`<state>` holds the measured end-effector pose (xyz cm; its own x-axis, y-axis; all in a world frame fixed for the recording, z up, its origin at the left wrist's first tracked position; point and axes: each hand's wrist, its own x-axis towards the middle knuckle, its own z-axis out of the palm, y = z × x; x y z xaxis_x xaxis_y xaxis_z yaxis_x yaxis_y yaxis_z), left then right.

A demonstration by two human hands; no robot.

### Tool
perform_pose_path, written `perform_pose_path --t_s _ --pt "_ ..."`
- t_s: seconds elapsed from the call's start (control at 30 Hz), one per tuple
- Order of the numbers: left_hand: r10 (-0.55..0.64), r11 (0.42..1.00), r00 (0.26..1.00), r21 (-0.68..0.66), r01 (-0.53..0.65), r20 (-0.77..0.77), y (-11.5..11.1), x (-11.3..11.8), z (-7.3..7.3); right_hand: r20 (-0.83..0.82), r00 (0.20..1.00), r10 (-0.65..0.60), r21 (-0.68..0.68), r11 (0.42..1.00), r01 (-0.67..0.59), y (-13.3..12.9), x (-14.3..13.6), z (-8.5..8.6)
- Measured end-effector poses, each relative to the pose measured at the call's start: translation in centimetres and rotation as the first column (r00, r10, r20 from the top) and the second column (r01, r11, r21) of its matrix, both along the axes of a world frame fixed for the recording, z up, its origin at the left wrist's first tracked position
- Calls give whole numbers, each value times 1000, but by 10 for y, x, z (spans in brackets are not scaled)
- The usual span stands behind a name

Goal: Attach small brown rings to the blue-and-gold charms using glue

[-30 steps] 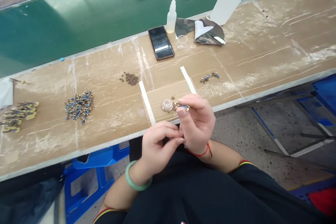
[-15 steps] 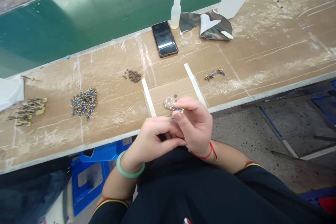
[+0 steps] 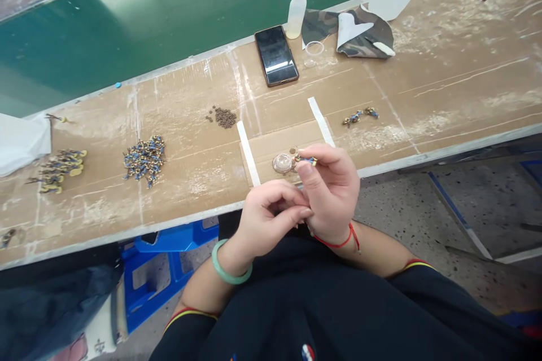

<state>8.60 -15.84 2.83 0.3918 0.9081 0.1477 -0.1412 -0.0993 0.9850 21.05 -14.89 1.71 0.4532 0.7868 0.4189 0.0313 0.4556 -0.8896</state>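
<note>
My right hand (image 3: 332, 192) pinches a small blue and yellow figurine (image 3: 309, 161) between thumb and forefinger, just above the bench's front edge. Close against its palm, my left hand (image 3: 271, 215) is closed with thumb and fingertips together; whatever is in them is hidden. A small clear round dish (image 3: 282, 163) sits left of the figurine, on a cardboard patch (image 3: 271, 144) between two white strips. Beside the dish lies a tiny brown disc (image 3: 293, 151). Farther left are a heap of small brown rings (image 3: 225, 118) and a pile of similar blue and gold figurines (image 3: 144, 159).
A phone (image 3: 276, 56), a dropper bottle (image 3: 297, 5) and a camouflage cloth (image 3: 368, 34) lie along the back of the bench. A few figurines (image 3: 359, 117) rest to the right, and yellow-based pieces (image 3: 61, 170) at far left. A blue stool (image 3: 161, 259) stands below.
The view has shifted, so the bench items appear farther right and slightly higher. Both hands stay together, and the right hand keeps its pinch on the figurine.
</note>
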Motion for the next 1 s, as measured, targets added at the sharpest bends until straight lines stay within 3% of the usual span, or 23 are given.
perform_pose_path --t_s 0.1,0.17,0.23,0.43,0.63,0.73,0.83,0.93,1.0 --pt "196 953 974 256 -162 -116 -7 6 3 2 999 -51 21 998 51 2 1 -1" --pt "274 887 948 425 -184 -161 -10 8 4 26 994 -104 40 994 102 4 2 -2" --pt "285 845 942 511 -159 -179 -12 8 5 46 989 -140 34 990 138 4 4 -3" --pt "71 862 977 506 41 -201 3 -2 9 18 993 -114 51 992 113 1 6 -3" --pt "-92 822 963 526 217 -253 26 -12 23 11 1000 -19 64 998 19 -2 3 3" --pt "-178 874 966 421 244 -189 33 -13 19 6 999 52 58 997 -52 -3 2 6" --pt "-272 957 959 133 259 86 33 -12 3 -16 997 81 49 996 -81 -2 2 4" --pt "-192 941 874 -169 293 447 29 -11 -13 -106 992 71 43 997 -67 1 3 0" --pt "-120 907 817 -272 320 564 26 -11 -17 -158 983 90 29 996 -87 4 4 -1"
